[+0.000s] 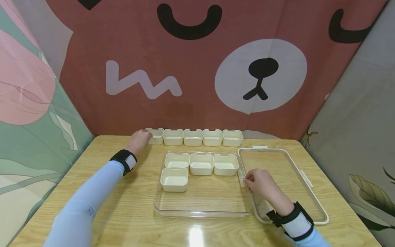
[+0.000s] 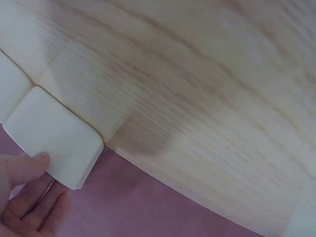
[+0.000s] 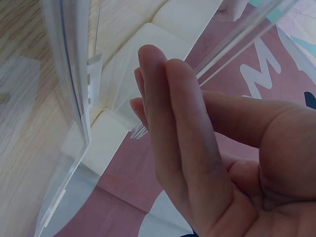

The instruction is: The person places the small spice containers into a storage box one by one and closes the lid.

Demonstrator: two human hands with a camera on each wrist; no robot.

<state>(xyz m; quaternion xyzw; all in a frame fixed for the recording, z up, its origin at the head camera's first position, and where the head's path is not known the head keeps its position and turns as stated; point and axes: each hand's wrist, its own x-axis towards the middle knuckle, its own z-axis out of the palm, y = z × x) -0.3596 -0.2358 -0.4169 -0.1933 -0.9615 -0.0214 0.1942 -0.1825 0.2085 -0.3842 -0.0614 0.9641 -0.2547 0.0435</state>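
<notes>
Far-left cream bin (image 1: 157,137) pinched by left hand (image 1: 140,140); clear tray (image 1: 202,214) set nearer, to right; right hand (image 1: 261,183) loosely curled, nothing held, near tray's right edge.

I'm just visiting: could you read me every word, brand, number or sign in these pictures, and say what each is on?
No readable words, brands or numbers.
Left sleeve: a small dark mark, too small to read.
Cloth: a pale zigzag, somewhat like an "m", but apparently drawing, not lettering.
Tubs, tray, lid: none I can read.
</notes>
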